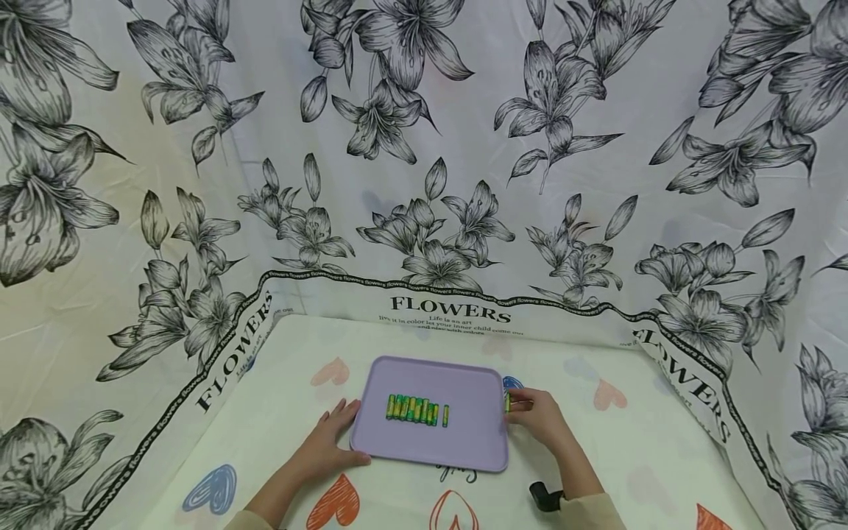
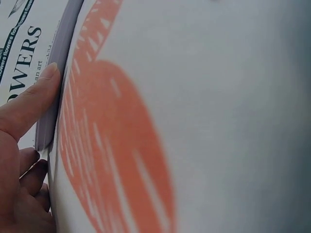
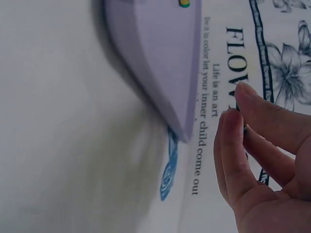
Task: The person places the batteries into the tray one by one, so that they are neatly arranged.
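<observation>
In the head view a lilac tray (image 1: 411, 445) lies on the table. A row of several green and yellow batteries (image 1: 412, 409) sits on it, and a single battery (image 1: 446, 416) stands slightly apart on the row's right. My left hand (image 1: 327, 440) holds the tray's near left corner, thumb along the near edge and fingers at the left side. Just off the tray's right edge, my right hand (image 1: 535, 417) pinches another green and yellow battery (image 1: 507, 401) between thumb and fingers. In the right wrist view the fingers mostly hide that battery.
A white cloth (image 1: 636, 456) printed with hearts covers the table. Behind and at both sides hangs a white curtain (image 1: 450, 221) with black flowers. A small black device (image 1: 546, 496) sits at my right wrist.
</observation>
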Demonstrator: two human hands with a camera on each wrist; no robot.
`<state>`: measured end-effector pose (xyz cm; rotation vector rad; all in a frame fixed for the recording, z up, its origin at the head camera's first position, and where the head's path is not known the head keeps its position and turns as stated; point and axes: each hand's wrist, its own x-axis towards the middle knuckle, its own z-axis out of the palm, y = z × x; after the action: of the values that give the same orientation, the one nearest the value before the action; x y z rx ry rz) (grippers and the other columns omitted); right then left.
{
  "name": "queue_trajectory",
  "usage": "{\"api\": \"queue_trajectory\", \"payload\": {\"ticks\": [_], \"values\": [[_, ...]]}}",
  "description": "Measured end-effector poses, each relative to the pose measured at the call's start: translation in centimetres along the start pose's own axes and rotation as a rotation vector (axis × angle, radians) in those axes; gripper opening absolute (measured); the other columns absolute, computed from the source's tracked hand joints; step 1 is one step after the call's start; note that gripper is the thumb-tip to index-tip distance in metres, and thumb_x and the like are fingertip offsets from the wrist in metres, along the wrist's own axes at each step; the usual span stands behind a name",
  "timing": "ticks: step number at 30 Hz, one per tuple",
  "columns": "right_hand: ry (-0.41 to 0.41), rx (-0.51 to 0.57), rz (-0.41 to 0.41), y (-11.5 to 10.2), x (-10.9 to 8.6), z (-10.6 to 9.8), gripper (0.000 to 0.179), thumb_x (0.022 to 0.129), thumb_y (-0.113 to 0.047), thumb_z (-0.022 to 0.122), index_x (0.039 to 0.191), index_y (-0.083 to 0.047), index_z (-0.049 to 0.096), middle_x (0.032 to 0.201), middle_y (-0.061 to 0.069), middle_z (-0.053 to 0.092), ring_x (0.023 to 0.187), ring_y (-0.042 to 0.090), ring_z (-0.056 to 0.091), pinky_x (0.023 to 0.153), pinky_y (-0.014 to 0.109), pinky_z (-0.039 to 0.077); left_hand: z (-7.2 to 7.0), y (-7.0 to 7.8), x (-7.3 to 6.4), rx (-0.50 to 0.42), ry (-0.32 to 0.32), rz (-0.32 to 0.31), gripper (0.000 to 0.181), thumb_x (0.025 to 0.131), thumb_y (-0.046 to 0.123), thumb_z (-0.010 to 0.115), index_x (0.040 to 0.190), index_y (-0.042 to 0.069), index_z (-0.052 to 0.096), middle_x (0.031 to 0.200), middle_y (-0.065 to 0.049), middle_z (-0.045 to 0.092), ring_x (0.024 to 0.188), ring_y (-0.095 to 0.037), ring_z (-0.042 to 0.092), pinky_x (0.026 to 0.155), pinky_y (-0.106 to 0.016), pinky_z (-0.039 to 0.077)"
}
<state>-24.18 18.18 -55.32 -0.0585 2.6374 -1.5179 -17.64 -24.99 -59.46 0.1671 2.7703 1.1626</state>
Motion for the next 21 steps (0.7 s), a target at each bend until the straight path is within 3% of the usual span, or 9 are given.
{"api": "queue_trajectory", "payload": {"ticks": [11, 16, 21], "values": [[-0.007, 0.018, -0.023, -3.5, 0.1, 3.2, 0.054, 0.074, 0.001, 0.085, 0.126, 0.003, 0.068, 0.104, 0.009, 0.074, 0.089, 0.017, 0.069, 0.074, 0.031, 0.062, 0.2, 0.3, -0.1, -0.003, 0.006, -0.007, 0.115, 0.064, 0.052, 0.09, 0.158, 0.015, 0.035, 0.165, -0.015, 0.027, 0.155, -0.041, 0.014, 0.125, -0.063, 0.008], [-0.08, -0.026, -0.095, -3.4, 0.6, 5.7, 0.056, 0.073, -0.003, 0.087, 0.125, 0.003, 0.068, 0.102, 0.01, 0.075, 0.087, 0.016, 0.07, 0.079, 0.035, 0.062, 0.2, 0.2, -0.1, 0.001, 0.006, -0.007, 0.114, 0.064, 0.052, 0.09, 0.158, 0.016, 0.035, 0.165, -0.014, 0.028, 0.155, -0.04, 0.014, 0.125, -0.062, 0.008], [-0.138, -0.087, -0.139, -3.3, 0.8, 8.0, 0.057, 0.073, -0.003, 0.086, 0.126, 0.005, 0.066, 0.096, 0.009, 0.075, 0.081, 0.013, 0.067, 0.075, 0.03, 0.06, 0.1, 0.0, -0.1, 0.003, 0.01, 0.006, 0.113, 0.064, 0.051, 0.09, 0.157, 0.015, 0.036, 0.165, -0.014, 0.03, 0.155, -0.041, 0.016, 0.125, -0.063, 0.008]]}}
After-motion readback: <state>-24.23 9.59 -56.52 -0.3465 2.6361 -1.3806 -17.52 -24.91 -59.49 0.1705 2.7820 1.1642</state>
